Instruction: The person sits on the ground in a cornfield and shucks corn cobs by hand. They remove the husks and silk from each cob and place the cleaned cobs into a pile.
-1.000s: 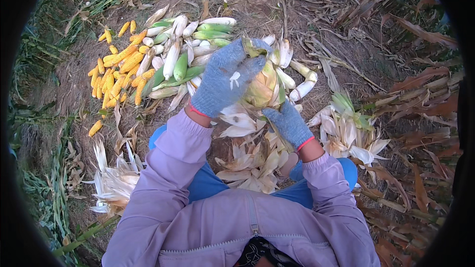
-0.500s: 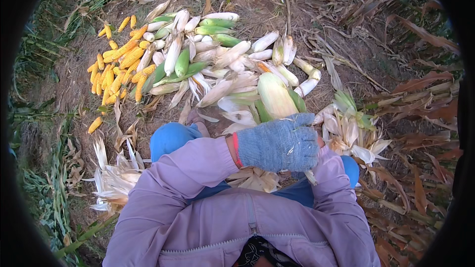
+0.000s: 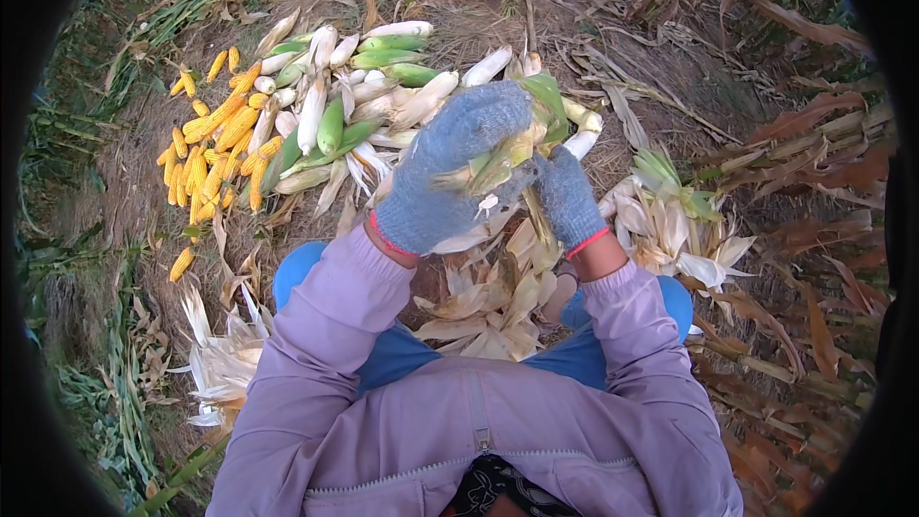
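Corn ear (image 3: 547, 103) right of the yellow cobs (image 3: 215, 148), left hand (image 3: 450, 170) back up from the right forearm (image 3: 622, 299), grip clenched on loose husk (image 3: 493, 166), right hand (image 3: 568, 199) seemingly grasping the ear's base, peeling likely resumed.

No readable text, labels, numbers or signs.

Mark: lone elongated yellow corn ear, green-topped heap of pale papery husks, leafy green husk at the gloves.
Lone elongated yellow corn ear (image 3: 182, 264): head view, kernel-covered middle.
Green-topped heap of pale papery husks (image 3: 674, 230): head view, pale leaves near centre.
Leafy green husk (image 3: 547, 99): head view, upper green blade.
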`<state>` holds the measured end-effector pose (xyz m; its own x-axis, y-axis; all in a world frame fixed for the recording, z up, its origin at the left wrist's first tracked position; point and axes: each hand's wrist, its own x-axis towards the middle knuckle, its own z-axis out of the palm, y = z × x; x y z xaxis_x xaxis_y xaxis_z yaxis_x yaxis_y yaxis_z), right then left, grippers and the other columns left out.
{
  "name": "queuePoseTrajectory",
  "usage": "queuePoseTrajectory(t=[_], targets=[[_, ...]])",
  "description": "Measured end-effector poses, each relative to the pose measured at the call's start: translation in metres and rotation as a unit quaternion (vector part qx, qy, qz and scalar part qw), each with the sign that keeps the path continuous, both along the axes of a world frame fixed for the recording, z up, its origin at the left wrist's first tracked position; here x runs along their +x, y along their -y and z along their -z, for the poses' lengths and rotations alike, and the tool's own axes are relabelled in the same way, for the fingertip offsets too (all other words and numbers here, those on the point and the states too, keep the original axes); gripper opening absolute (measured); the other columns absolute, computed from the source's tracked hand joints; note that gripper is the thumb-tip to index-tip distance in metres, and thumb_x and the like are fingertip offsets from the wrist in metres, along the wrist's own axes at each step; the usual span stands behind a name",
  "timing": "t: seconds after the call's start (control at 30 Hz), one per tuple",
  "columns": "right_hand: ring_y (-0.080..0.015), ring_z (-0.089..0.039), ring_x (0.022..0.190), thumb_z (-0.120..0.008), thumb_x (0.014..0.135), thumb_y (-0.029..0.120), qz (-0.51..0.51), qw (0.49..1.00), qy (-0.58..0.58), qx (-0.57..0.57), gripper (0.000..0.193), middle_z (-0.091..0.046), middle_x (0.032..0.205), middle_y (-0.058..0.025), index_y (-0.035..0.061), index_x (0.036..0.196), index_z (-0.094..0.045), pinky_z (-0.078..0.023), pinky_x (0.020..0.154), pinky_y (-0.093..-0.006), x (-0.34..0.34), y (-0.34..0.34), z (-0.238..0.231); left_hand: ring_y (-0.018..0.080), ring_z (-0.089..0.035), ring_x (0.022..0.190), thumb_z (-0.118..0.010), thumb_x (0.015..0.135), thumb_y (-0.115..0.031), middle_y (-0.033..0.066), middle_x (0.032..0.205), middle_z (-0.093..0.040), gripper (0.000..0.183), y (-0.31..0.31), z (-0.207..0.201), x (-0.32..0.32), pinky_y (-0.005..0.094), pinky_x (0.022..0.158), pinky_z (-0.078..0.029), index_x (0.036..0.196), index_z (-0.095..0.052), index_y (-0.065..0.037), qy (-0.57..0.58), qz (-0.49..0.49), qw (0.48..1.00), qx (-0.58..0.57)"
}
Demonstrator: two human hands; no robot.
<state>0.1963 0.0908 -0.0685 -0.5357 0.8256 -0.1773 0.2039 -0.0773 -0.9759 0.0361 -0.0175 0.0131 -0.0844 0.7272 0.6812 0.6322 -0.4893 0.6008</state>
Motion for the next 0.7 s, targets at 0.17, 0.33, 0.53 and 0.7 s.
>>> queuePoseTrajectory(t=[0.17, 0.33, 0.53, 0.7], targets=[[-0.0171, -0.059, 0.065, -0.073, 0.09, 0.03, -0.034, 0.993, 0.011, 0.112, 0.032, -0.066, 0.077, -0.0092, 0.0003, 0.1, -0.067, -0.048, 0.061, -0.0342, 0.003, 0.02, -0.045, 0.0318, -0.062, 0.109, -0.077, 0.081, -0.01, 0.0153, 0.12, -0.062, 0.042, -0.018, -0.002, -0.013, 0.0397, 0.097, -0.05, 0.119, -0.062, -0.003, -0.025, -0.116, 0.992, 0.053], [-0.0214, -0.06, 0.071, -0.073, 0.091, 0.029, -0.106, 0.968, 0.032, 0.226, 0.029, -0.068, 0.087, -0.012, 0.0026, 0.103, -0.069, -0.047, 0.062, -0.0344, 0.022, 0.027, -0.056, 0.0148, -0.066, 0.083, -0.076, 0.086, -0.01, 0.0054, 0.094, -0.069, 0.025, -0.032, 0.004, -0.03, 0.0303, 0.075, -0.054, 0.107, -0.064, -0.002, 0.36, -0.101, 0.926, -0.044], [-0.017, -0.061, 0.077, -0.062, 0.097, 0.031, -0.114, 0.976, -0.184, -0.028, 0.039, -0.065, 0.099, -0.0083, 0.0053, 0.126, -0.056, -0.05, 0.062, -0.0285, 0.033, 0.009, -0.045, 0.0188, -0.063, 0.104, -0.064, 0.094, -0.013, 0.0113, 0.119, -0.063, 0.033, -0.038, 0.034, -0.018, 0.0329, 0.089, -0.053, 0.125, -0.058, -0.001, 0.533, 0.007, 0.826, -0.184], [-0.0126, -0.05, 0.053, -0.045, 0.106, 0.041, 0.044, 0.875, -0.37, -0.309, 0.036, -0.056, 0.074, -0.0046, 0.0081, 0.115, -0.058, -0.041, 0.048, -0.0262, 0.018, 0.004, -0.069, 0.0238, -0.063, 0.109, -0.043, 0.103, -0.054, 0.0119, 0.128, -0.063, 0.058, -0.043, 0.031, 0.022, 0.0329, 0.093, -0.053, 0.134, -0.056, -0.006, 0.738, 0.069, 0.623, -0.249]])
